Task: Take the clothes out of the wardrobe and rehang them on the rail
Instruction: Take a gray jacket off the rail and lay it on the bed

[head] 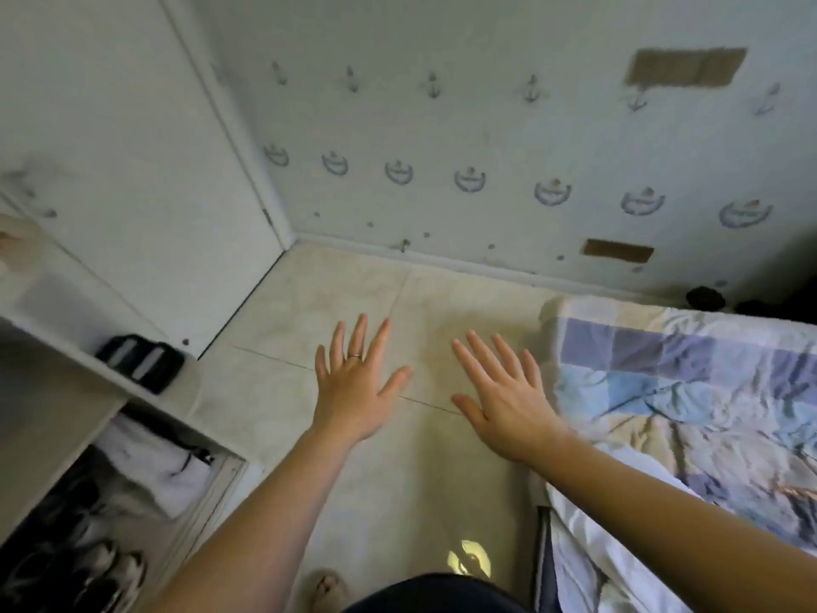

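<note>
Clothes [163,471]: white folded piece w/ dark trim is lying in the wardrobe [53,342], lower compartment, lower left of frame. No hanging garments or hangers are showing.
Rail: not showing anywhere in frame, so can't tell where it is.
Stage (my read): prob. nothing is out yet, since both hands are holding nothing.
Risk 1: L hand [353,382] is sitting well apart from the white piece and the view is pointing at the floor [398,502], not the compartment. A reach from here would be half-blind and could be snagging the shelf edge.
Risk 2: the piece is lying folded and loose. Grabbing one layer could be letting the rest unfold and drop onto the shoes [110,572] at bottom left.
Risk 3: striped black item [141,360] is sitting near the shelf's front edge, mid left. An arm sweeping in could be knocking it off.
Risk 4: w/ the rail out of view, a turn while carrying could be dragging fabric over the bed [685,391] at right.
L hand pose: hovering palm-down at frame centre over the floor, fingers straight and spread wide, thumb out, ring [355,356] on; touching nothing.
R hand [508,404] pose: hovering palm-down just right of centre, fingers straight and fanned wide, empty, near the bed's edge but apart from it.
Arms: both are reaching fwd from the bottom edge, roughly parallel. L forearm is passing beside the wardrobe's front corner, R forearm is crossing over the bed's near corner.
</note>
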Action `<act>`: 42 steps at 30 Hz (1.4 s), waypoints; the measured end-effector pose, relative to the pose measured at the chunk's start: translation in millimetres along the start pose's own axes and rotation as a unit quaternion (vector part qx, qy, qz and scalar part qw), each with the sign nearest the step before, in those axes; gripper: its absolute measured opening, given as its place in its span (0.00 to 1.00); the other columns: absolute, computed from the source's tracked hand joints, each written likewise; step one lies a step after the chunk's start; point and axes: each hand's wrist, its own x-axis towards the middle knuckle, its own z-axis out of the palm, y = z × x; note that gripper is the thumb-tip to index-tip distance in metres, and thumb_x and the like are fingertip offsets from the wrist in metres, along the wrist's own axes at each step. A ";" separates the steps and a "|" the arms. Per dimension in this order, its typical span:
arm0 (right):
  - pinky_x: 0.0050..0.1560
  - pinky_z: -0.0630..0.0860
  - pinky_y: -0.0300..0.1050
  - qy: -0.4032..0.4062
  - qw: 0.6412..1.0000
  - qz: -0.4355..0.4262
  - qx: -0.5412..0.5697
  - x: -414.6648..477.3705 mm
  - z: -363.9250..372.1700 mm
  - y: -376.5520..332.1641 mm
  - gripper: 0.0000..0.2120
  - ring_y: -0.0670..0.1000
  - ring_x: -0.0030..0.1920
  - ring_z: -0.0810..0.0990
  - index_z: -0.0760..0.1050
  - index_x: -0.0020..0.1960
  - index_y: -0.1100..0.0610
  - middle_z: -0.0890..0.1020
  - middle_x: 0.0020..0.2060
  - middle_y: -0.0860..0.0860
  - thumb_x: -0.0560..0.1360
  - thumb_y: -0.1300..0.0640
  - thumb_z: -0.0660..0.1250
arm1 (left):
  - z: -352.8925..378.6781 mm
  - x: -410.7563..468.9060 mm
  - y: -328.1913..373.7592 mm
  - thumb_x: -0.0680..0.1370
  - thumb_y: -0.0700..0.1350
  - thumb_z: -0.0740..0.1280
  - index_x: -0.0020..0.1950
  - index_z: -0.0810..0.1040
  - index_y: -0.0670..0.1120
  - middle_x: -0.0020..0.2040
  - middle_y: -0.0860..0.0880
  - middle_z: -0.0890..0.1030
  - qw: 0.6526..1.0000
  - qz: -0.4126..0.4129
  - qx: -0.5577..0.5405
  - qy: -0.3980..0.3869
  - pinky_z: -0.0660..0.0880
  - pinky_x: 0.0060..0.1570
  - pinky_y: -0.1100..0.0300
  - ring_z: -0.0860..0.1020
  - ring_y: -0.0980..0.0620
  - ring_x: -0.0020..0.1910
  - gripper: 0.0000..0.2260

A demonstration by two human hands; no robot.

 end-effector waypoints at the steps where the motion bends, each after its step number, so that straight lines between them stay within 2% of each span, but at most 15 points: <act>1: 0.75 0.39 0.62 0.000 1.000 -0.027 -0.001 13.3 -4.4 -21.4 0.32 0.55 0.78 0.37 0.35 0.78 0.42 0.39 0.79 0.45 0.79 0.35 0.42 | -14.1 -6.5 -22.0 0.80 0.67 0.50 0.80 0.41 0.62 0.81 0.54 0.39 1.000 -0.023 -0.004 0.019 0.38 0.76 0.40 0.34 0.49 0.79 0.32; 5: 0.75 0.38 0.62 0.024 0.990 -0.139 -0.010 59.8 -18.0 -119.8 0.31 0.55 0.77 0.35 0.34 0.78 0.43 0.37 0.78 0.44 0.80 0.35 0.42 | -75.4 -40.2 -111.9 0.79 0.68 0.49 0.80 0.41 0.62 0.81 0.54 0.38 0.990 -0.098 0.001 0.104 0.37 0.75 0.41 0.34 0.50 0.79 0.32; 9: 0.76 0.37 0.61 0.057 0.973 -0.223 -0.014 98.2 -34.1 -236.3 0.32 0.54 0.77 0.33 0.30 0.77 0.41 0.35 0.77 0.43 0.77 0.32 0.35 | -147.0 -77.2 -195.8 0.76 0.71 0.43 0.80 0.41 0.62 0.81 0.54 0.38 0.971 -0.156 0.034 0.175 0.37 0.75 0.41 0.34 0.48 0.79 0.34; 11: 0.76 0.37 0.61 0.084 0.961 -0.264 -0.010 116.1 -46.1 -296.5 0.32 0.53 0.77 0.34 0.30 0.76 0.40 0.35 0.77 0.43 0.76 0.32 0.34 | -186.4 -96.4 -236.3 0.76 0.72 0.43 0.80 0.43 0.62 0.82 0.54 0.39 0.959 -0.171 0.041 0.220 0.37 0.75 0.40 0.35 0.48 0.79 0.34; 16: 0.74 0.35 0.58 0.171 0.921 -0.350 -0.003 157.6 -79.7 -436.5 0.31 0.51 0.77 0.33 0.31 0.76 0.39 0.35 0.77 0.42 0.79 0.32 0.39 | -282.9 -143.5 -323.5 0.76 0.71 0.45 0.80 0.44 0.62 0.82 0.55 0.41 0.919 -0.204 0.075 0.330 0.40 0.76 0.40 0.36 0.49 0.79 0.34; 21: 0.75 0.37 0.59 0.245 0.877 -0.415 0.005 189.5 -124.5 -563.2 0.31 0.51 0.77 0.36 0.37 0.78 0.41 0.40 0.79 0.43 0.81 0.34 0.45 | -377.1 -184.0 -388.0 0.77 0.70 0.48 0.80 0.44 0.63 0.82 0.55 0.41 0.884 -0.220 0.108 0.399 0.42 0.76 0.40 0.37 0.49 0.80 0.34; 26: 0.76 0.39 0.59 0.286 0.841 -0.458 0.039 203.3 -176.9 -647.4 0.31 0.51 0.78 0.37 0.35 0.78 0.40 0.40 0.78 0.42 0.80 0.34 0.42 | -452.1 -198.4 -430.0 0.75 0.71 0.45 0.80 0.43 0.63 0.82 0.56 0.41 0.861 -0.207 0.124 0.448 0.38 0.76 0.42 0.35 0.51 0.79 0.34; 29: 0.76 0.40 0.59 0.312 0.816 -0.483 0.057 217.8 -215.5 -699.7 0.31 0.51 0.78 0.37 0.35 0.78 0.40 0.40 0.78 0.41 0.80 0.35 0.43 | -504.4 -201.1 -456.4 0.76 0.71 0.44 0.80 0.41 0.64 0.81 0.56 0.40 0.844 -0.204 0.146 0.474 0.38 0.77 0.42 0.34 0.52 0.79 0.34; 34: 0.76 0.43 0.61 0.360 0.783 -0.503 0.068 250.3 -274.5 -770.9 0.31 0.51 0.79 0.40 0.38 0.79 0.41 0.42 0.79 0.42 0.78 0.35 0.41 | -578.2 -192.8 -494.3 0.80 0.67 0.51 0.80 0.42 0.63 0.82 0.55 0.42 0.818 -0.233 0.131 0.510 0.40 0.77 0.43 0.36 0.52 0.79 0.31; 37: 0.75 0.43 0.60 0.387 0.768 -0.504 0.078 275.2 -312.8 -810.8 0.31 0.53 0.79 0.42 0.41 0.79 0.42 0.44 0.79 0.42 0.80 0.36 0.45 | -616.5 -183.7 -514.3 0.80 0.67 0.51 0.80 0.43 0.63 0.82 0.54 0.42 0.808 -0.255 0.136 0.514 0.40 0.77 0.44 0.37 0.51 0.79 0.31; 42: 0.75 0.45 0.62 0.417 0.755 -0.497 0.096 313.7 -372.3 -877.4 0.30 0.53 0.79 0.44 0.46 0.79 0.44 0.50 0.79 0.43 0.81 0.39 0.51 | -670.2 -161.9 -543.9 0.80 0.67 0.52 0.80 0.47 0.62 0.82 0.54 0.44 0.793 -0.278 0.102 0.532 0.45 0.77 0.43 0.42 0.49 0.80 0.31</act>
